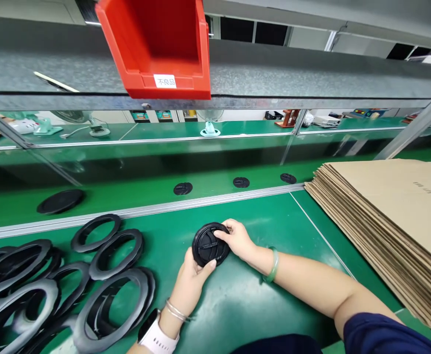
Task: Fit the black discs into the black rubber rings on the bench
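Observation:
Above the green tabletop I hold a round black plastic cap [210, 246] with raised ribs on its face. My left hand [195, 275] grips its lower edge, thumb on the front and fingers behind. My right hand [239, 238] pinches the upper right rim, its thumb lying across the face. The underside of the cap and the fingers behind it are hidden. Several black rings [117, 253] lie in a loose heap to the left of my left hand, some overlapping.
Cardboard sheets [388, 196] are stacked at the right. Beyond the metal edge, a green belt carries small black discs [241, 182] and a larger black disc [60, 201]. A red bin [169, 81] sits on the grey shelf [274, 73] overhead.

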The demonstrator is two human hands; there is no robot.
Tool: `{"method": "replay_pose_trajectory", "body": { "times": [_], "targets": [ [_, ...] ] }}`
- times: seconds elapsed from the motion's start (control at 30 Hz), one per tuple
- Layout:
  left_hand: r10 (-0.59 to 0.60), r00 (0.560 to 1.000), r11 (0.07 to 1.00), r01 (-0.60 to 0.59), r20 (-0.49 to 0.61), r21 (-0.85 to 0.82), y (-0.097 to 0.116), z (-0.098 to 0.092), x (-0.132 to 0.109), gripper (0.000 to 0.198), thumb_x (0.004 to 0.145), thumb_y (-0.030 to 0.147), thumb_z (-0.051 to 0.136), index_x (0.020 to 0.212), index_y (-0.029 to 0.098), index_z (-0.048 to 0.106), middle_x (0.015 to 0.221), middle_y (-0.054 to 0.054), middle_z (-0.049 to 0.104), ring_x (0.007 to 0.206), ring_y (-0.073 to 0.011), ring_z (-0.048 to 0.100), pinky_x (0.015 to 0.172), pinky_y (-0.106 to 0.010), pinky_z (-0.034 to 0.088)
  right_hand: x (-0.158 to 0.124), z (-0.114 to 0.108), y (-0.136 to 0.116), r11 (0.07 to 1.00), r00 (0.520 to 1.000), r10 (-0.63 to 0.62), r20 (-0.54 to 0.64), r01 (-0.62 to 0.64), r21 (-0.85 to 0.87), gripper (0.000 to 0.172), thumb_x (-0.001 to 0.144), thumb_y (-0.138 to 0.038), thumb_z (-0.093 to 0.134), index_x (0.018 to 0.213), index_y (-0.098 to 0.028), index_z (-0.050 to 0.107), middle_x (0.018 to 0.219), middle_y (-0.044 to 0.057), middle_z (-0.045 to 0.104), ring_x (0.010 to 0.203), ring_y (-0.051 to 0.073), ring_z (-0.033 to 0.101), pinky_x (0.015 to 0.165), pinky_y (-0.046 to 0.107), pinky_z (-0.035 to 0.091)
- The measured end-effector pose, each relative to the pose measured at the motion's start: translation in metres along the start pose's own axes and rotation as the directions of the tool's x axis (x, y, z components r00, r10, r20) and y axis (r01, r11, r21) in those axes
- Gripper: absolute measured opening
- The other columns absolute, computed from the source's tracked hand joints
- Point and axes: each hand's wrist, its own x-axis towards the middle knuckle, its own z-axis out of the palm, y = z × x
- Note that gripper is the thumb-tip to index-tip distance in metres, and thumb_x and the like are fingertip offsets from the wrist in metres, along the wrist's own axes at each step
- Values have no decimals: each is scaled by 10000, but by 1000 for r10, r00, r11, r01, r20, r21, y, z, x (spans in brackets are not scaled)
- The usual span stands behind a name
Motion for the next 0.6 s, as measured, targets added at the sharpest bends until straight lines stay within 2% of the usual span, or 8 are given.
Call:
{"method": "replay_pose_trajectory", "body": {
  "times": [0.1, 0.2, 0.27, 0.4, 0.6],
  "targets": [
    [-13, 1000, 999, 13, -14, -36, 0, 0, 2, 670, 791, 410, 769, 1328, 192, 433, 1287, -133, 651, 1149, -299, 657, 887, -456, 602, 1, -2, -15, 990, 984, 47, 174, -69, 121, 346, 670, -402, 823, 862, -179, 642, 839, 1, 660, 813, 187, 616, 797, 326, 494],
    [-35, 999, 995, 31, -33, -96, -2, -1, 4, 649, 749, 400, 805, 1266, 191, 474, 1269, -118, 653, 1109, -287, 673, 829, -416, 622, -1, -5, -29, 979, 944, 68, 322, -126, 161, 538, 554, -358, 914, 990, -189, 647, 977, 14, 700, 938, 215, 647, 892, 355, 497],
    [-47, 998, 990, 41, -41, -137, -3, -1, 4, 646, 706, 391, 837, 1219, 184, 503, 1240, -116, 664, 1073, -284, 686, 803, -402, 629, -2, -5, -34, 988, 945, 83, 316, -120, 99, 558, 509, -336, 932, 965, -187, 645, 960, 13, 704, 932, 227, 652, 883, 368, 505],
    [-74, 994, 974, 56, -75, -220, 0, -2, 2, 686, 653, 390, 871, 1197, 173, 514, 1241, -136, 658, 1041, -289, 698, 739, -389, 642, 4, 2, -40, 995, 961, 69, 266, -46, -90, 492, 516, -345, 920, 885, -182, 639, 882, 0, 691, 855, 221, 645, 818, 361, 509],
    [-118, 973, 943, 47, -198, -329, 24, -12, -5, 580, 726, 345, 823, 1187, 170, 517, 1250, -136, 648, 1069, -254, 688, 778, -359, 636, 26, 34, -61, 960, 946, 29, 322, 64, -273, 473, 541, -342, 917, 890, -173, 646, 880, 0, 684, 824, 213, 634, 787, 351, 497]
  ]
}}
